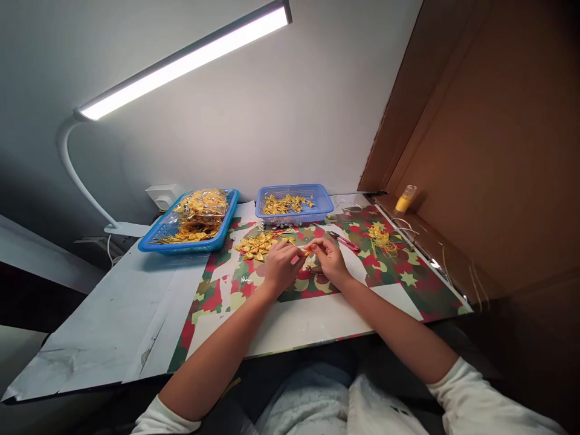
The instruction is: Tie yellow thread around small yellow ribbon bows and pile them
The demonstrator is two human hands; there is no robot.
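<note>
Patterned table (408,284) under lamp (181,63)

We sit at a small craft workstation, likely home piecework. A long desk lamp (185,60) arches over a table (113,314) covered with patterned paper. Blue baskets (293,205) hold yellow folded pieces (258,244), and a cardboard partition (489,139) walls off our right side.
</note>
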